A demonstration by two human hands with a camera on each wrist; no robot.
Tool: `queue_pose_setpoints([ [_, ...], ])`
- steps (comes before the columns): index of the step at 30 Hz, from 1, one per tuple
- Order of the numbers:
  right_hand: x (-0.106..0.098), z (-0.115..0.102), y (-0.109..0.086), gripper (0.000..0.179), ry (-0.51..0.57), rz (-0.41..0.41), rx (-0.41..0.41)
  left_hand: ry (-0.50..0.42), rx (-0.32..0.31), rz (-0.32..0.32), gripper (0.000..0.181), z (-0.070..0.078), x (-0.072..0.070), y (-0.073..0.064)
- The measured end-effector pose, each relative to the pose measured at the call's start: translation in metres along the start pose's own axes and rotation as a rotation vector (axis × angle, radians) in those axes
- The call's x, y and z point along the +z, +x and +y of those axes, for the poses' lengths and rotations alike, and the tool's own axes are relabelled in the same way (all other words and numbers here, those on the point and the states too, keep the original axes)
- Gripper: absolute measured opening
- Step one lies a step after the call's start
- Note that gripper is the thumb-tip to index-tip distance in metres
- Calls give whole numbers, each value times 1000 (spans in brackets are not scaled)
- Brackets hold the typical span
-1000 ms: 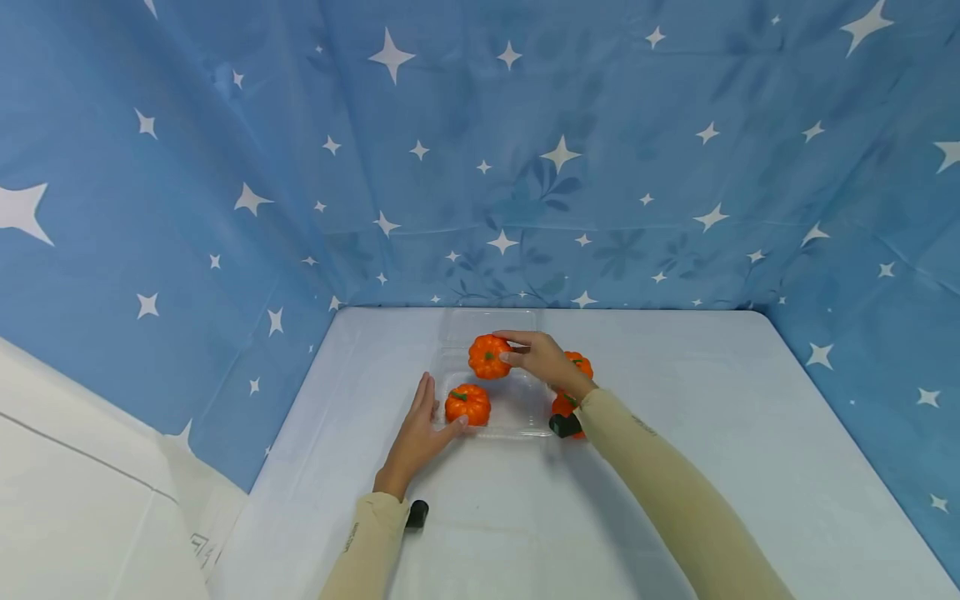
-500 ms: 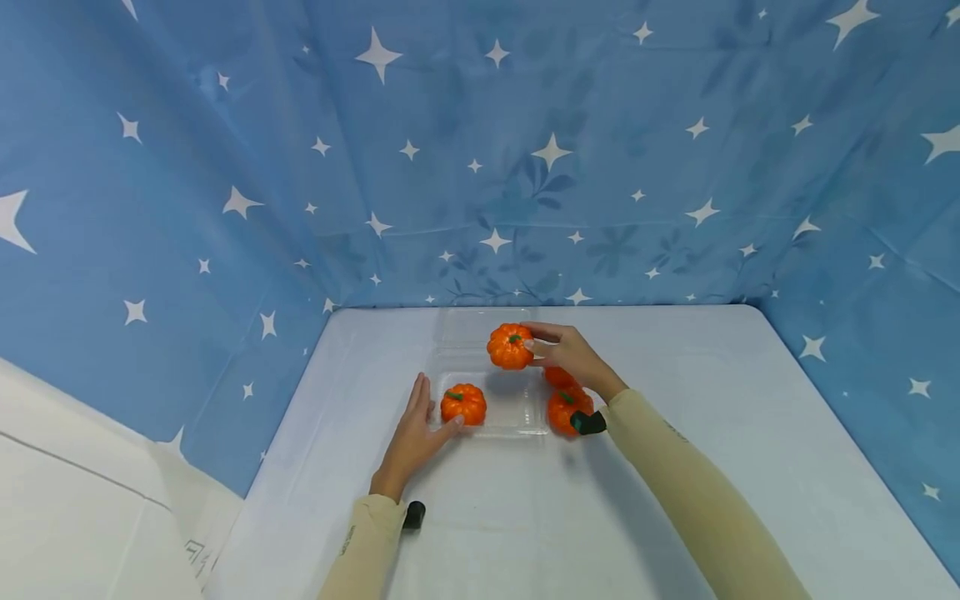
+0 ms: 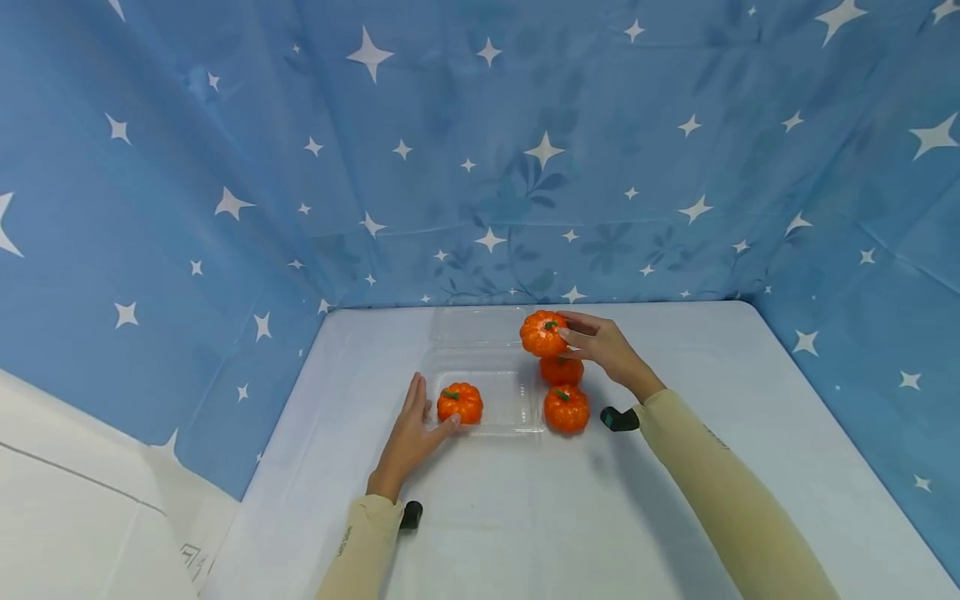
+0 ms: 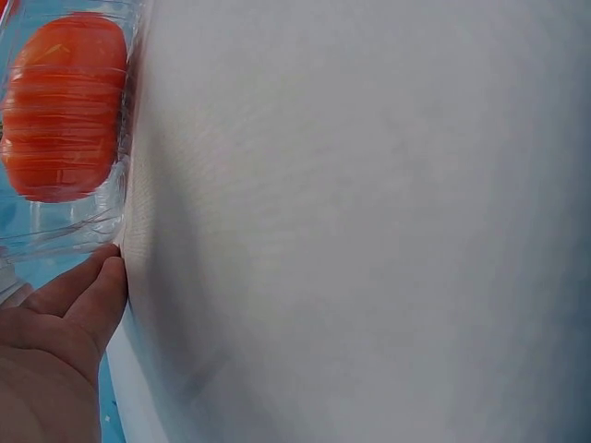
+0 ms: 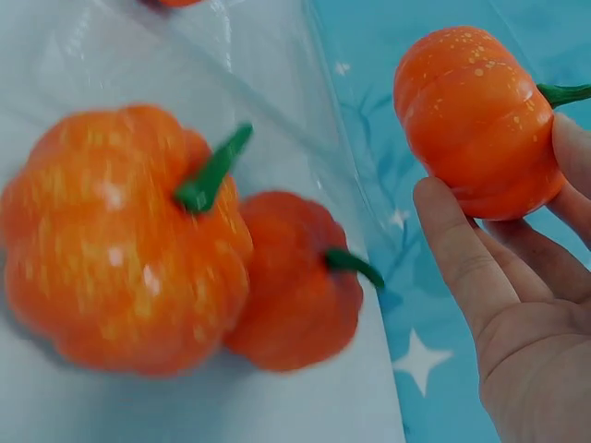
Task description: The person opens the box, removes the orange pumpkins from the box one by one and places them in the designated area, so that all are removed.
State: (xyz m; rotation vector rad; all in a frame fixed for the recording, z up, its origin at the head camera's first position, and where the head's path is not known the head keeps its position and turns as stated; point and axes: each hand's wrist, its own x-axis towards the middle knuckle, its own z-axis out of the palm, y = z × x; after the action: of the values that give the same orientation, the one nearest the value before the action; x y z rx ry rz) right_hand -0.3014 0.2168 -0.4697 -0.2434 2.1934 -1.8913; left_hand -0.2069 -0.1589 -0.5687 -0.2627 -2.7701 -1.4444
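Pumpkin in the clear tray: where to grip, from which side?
Probably pinch the pumpkin across its rounded, ribbed flanks at the widest part, coming down from above and the right. It sits at the left end of the clear tray, with bare tray to its right; the left hand occupies the left. I'd avoid the thin green stem.

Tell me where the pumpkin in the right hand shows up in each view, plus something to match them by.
Head: the held pumpkin, just right of and below centre, in the right hand.
Left wrist: can't pick it out; an orange sliver at top left is unidentifiable.
Right wrist: the held pumpkin, upper right.
Shared landmark: blue cloth, in all three.
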Motion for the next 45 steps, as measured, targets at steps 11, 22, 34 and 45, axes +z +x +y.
queue_pose_setpoints([
  [11,-39,9,-14,65,48,71,21,3,-4,4,111,-1,1,0],
  [22,-73,31,-31,62,29,182,97,3,-4,3,110,0,-1,1],
  [34,-77,63,-48,66,87,286,202,-2,-7,4,109,1,-1,1],
  [45,-55,86,-55,63,98,404,249,3,-20,-2,110,2,0,1],
])
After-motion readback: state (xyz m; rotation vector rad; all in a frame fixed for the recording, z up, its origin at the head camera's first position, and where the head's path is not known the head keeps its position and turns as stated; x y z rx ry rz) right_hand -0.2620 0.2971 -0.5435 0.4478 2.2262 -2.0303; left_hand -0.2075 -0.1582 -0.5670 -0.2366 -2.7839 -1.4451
